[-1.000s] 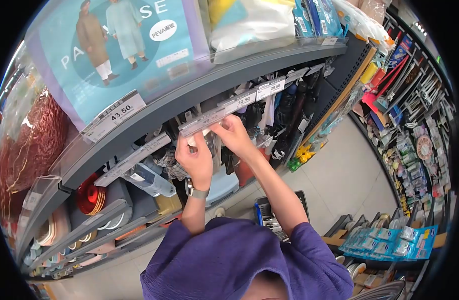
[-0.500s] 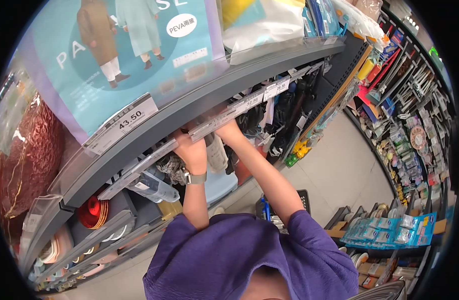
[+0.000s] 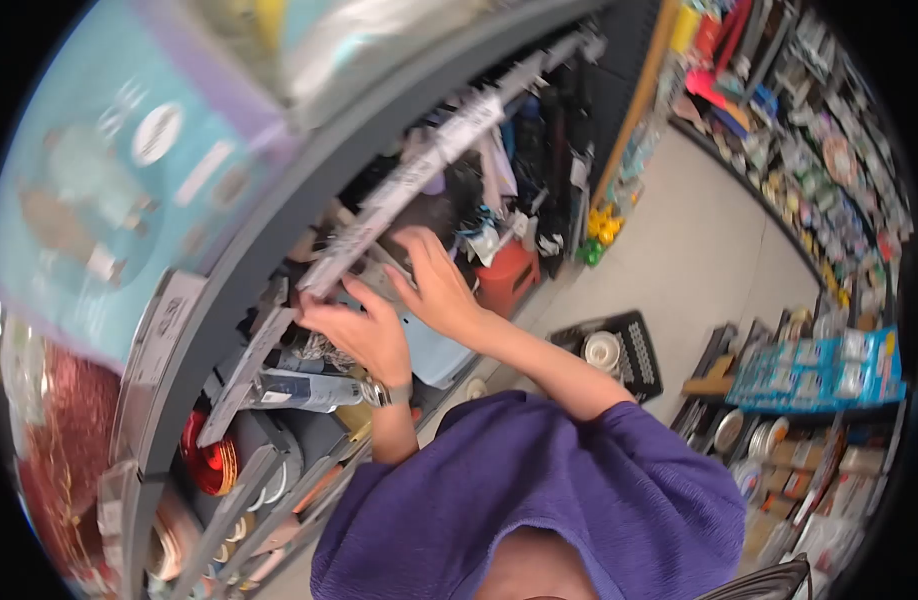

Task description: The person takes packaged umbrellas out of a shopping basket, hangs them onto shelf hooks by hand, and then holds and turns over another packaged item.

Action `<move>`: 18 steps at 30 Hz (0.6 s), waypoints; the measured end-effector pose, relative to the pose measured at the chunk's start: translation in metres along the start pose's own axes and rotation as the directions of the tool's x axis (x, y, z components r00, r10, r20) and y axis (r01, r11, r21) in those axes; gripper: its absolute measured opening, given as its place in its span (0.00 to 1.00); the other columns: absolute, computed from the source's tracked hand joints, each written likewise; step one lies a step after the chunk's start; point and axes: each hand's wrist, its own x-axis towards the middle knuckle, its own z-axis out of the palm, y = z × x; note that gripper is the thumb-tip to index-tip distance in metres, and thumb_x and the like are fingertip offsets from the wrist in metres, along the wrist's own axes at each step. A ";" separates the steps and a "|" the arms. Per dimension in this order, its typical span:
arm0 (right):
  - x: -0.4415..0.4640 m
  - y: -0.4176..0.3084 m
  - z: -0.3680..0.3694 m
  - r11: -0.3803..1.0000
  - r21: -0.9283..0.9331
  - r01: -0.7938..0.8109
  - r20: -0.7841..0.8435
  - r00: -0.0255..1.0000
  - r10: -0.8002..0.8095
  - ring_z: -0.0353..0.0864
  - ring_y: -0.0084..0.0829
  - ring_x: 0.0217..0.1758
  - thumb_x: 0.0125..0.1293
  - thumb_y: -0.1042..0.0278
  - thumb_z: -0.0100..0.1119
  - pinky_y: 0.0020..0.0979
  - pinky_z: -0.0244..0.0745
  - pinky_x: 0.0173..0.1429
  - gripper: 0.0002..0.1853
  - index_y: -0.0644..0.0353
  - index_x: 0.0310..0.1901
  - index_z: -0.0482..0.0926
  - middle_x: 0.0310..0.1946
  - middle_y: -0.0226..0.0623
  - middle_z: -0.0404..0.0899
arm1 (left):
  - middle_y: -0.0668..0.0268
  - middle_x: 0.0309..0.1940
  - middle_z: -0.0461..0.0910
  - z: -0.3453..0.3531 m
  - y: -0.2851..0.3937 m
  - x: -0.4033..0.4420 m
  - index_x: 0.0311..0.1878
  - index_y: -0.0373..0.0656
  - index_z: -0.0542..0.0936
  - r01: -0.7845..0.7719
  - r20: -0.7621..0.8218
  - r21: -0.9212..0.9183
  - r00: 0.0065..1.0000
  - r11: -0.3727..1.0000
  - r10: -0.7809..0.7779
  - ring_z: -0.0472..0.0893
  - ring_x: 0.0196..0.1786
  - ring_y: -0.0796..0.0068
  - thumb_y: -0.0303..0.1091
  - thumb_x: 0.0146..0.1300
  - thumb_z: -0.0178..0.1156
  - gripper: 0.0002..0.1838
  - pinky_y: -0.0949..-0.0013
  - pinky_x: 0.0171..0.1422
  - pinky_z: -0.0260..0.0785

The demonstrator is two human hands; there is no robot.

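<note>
Reaching up to shelf front, 2 bare hands, w/ price strip (image 3: 404, 190) just beyond fingertips.

L hand (image 3: 367, 335): thumb & fingers spread apart; tips just beside strip's lower end. Contact w/ strip blurred, can't tell. Silver watch (image 3: 382, 392) on wrist.

R hand (image 3: 441, 290): fingers parted, tips below strip, pointing toward L hand; gap btwn the 2 hands. Can't tell if tips touch goods behind.

Price strip: white labels, slants from L fingertips to upper rt of view, above both hands; print too blurred to read.

2nd price strip (image 3: 249, 375): lower left, upper end nr L fingertips.

Clear-wrapped pkg (image 3: 304, 390): below L hand, nr watch.

Pale blue item (image 3: 434, 350): below R hand, partly behind forearm.

Red-orange item (image 3: 507, 280): rt of R hand, apart.

Lg. blue pouch (image 3: 129, 180): upper shelf, pictured figures, well apart from hands.

Blk basket (image 3: 642, 350): floor, rt of R forearm, w/ white round item (image 3: 602, 350) inside.

Purple garment (image 3: 529, 480): on person, sleeves above wrists.
</note>
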 end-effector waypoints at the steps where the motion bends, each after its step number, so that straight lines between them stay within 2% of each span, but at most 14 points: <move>1: -0.022 0.008 -0.019 0.998 0.045 -0.040 0.074 0.997 0.037 0.74 0.55 0.55 0.65 0.72 0.62 0.47 0.74 0.56 0.19 0.67 0.55 0.71 0.55 0.50 0.71 | 0.44 0.63 0.62 -0.008 0.009 -0.016 0.67 0.30 0.63 -0.059 0.043 -0.111 0.997 0.992 0.064 0.74 0.47 0.60 0.29 0.70 0.60 0.27 0.61 0.49 0.69; 3: -0.089 0.049 -0.050 0.997 -0.023 -0.074 0.198 0.977 0.077 0.77 0.52 0.53 0.65 0.71 0.63 0.44 0.77 0.53 0.16 0.65 0.51 0.73 0.53 0.48 0.73 | 0.43 0.62 0.64 -0.023 0.023 -0.054 0.64 0.29 0.66 -0.098 0.256 -0.066 0.960 0.993 0.112 0.75 0.47 0.57 0.27 0.69 0.58 0.23 0.56 0.53 0.70; 5: -0.176 0.090 -0.088 0.930 -0.186 -0.316 0.307 0.881 0.361 0.80 0.53 0.48 0.64 0.69 0.62 0.47 0.77 0.51 0.11 0.65 0.44 0.76 0.45 0.50 0.78 | 0.45 0.61 0.66 -0.021 0.011 -0.097 0.61 0.30 0.70 -0.120 0.539 -0.150 0.822 0.981 0.183 0.76 0.46 0.57 0.25 0.68 0.59 0.20 0.57 0.52 0.71; 6: -0.224 0.104 -0.110 0.870 -0.247 -0.426 0.319 0.813 0.488 0.81 0.54 0.45 0.63 0.68 0.62 0.49 0.78 0.49 0.10 0.65 0.41 0.78 0.40 0.51 0.80 | 0.49 0.53 0.76 -0.013 0.006 -0.121 0.54 0.32 0.77 -0.094 0.590 -0.234 0.777 0.968 0.218 0.80 0.41 0.59 0.26 0.68 0.60 0.13 0.58 0.47 0.73; 7: -0.267 0.118 -0.137 0.800 -0.306 -0.516 0.322 0.735 0.597 0.82 0.55 0.42 0.63 0.67 0.61 0.50 0.78 0.48 0.09 0.65 0.39 0.79 0.36 0.53 0.81 | 0.49 0.53 0.76 -0.004 -0.001 -0.142 0.54 0.32 0.77 -0.106 0.639 -0.269 0.724 0.957 0.260 0.80 0.41 0.59 0.26 0.68 0.60 0.13 0.58 0.47 0.73; 9: -0.346 0.118 -0.183 0.625 -0.395 -0.673 0.115 0.639 0.761 0.83 0.56 0.40 0.63 0.67 0.59 0.52 0.78 0.47 0.10 0.67 0.35 0.80 0.32 0.55 0.82 | 0.59 0.36 0.83 0.007 -0.021 -0.173 0.47 0.36 0.82 0.060 0.924 -0.142 0.366 0.988 0.111 0.79 0.31 0.71 0.31 0.69 0.62 0.09 0.67 0.36 0.71; 10: -0.377 0.110 -0.207 0.504 -0.430 -0.749 0.027 0.548 0.836 0.83 0.56 0.40 0.63 0.67 0.59 0.52 0.78 0.48 0.10 0.67 0.35 0.80 0.33 0.56 0.82 | 0.59 0.36 0.83 0.019 -0.024 -0.189 0.47 0.36 0.82 0.047 0.940 -0.162 0.310 0.986 0.140 0.79 0.31 0.71 0.31 0.69 0.62 0.09 0.67 0.36 0.71; 12: -0.437 0.099 -0.245 0.282 -0.415 -0.865 -0.145 0.369 0.918 0.84 0.56 0.42 0.63 0.67 0.58 0.52 0.79 0.48 0.10 0.67 0.34 0.80 0.34 0.58 0.82 | 0.64 0.23 0.83 0.039 -0.023 -0.215 0.42 0.36 0.84 -0.005 0.954 -0.230 0.197 0.973 0.226 0.81 0.27 0.73 0.35 0.70 0.62 0.11 0.67 0.34 0.73; 13: -0.474 0.102 -0.254 0.186 -0.371 -0.910 -0.223 0.282 0.933 0.84 0.56 0.42 0.63 0.67 0.57 0.52 0.79 0.49 0.10 0.67 0.34 0.80 0.34 0.58 0.83 | 0.64 0.23 0.83 0.048 -0.016 -0.225 0.42 0.36 0.84 -0.012 0.959 -0.242 0.151 0.970 0.240 0.81 0.27 0.73 0.35 0.70 0.62 0.11 0.67 0.34 0.73; 14: -0.505 0.103 -0.261 0.083 -0.349 -0.934 -0.299 0.195 0.934 0.84 0.57 0.42 0.65 0.66 0.57 0.53 0.79 0.50 0.11 0.68 0.35 0.81 0.33 0.59 0.83 | 0.63 0.25 0.83 0.058 -0.009 -0.235 0.43 0.36 0.84 -0.020 0.967 -0.247 0.057 0.969 0.248 0.82 0.28 0.73 0.36 0.71 0.62 0.11 0.68 0.35 0.73; 17: -0.552 0.097 -0.281 -0.039 -0.283 -0.958 -0.411 0.085 0.907 0.84 0.58 0.41 0.65 0.66 0.57 0.53 0.79 0.49 0.12 0.68 0.34 0.81 0.32 0.59 0.83 | 0.62 0.28 0.85 0.096 0.023 -0.271 0.45 0.36 0.83 -0.032 0.937 -0.322 -0.156 0.946 0.313 0.84 0.31 0.74 0.38 0.72 0.61 0.13 0.69 0.37 0.74; 18: -0.559 0.098 -0.284 -0.082 -0.223 -0.971 -0.410 0.017 0.912 0.84 0.57 0.42 0.65 0.66 0.56 0.52 0.79 0.50 0.12 0.67 0.35 0.82 0.33 0.58 0.84 | 0.62 0.29 0.85 0.111 0.032 -0.286 0.45 0.35 0.83 -0.031 0.924 -0.331 -0.214 0.943 0.317 0.85 0.31 0.74 0.38 0.72 0.61 0.13 0.69 0.37 0.75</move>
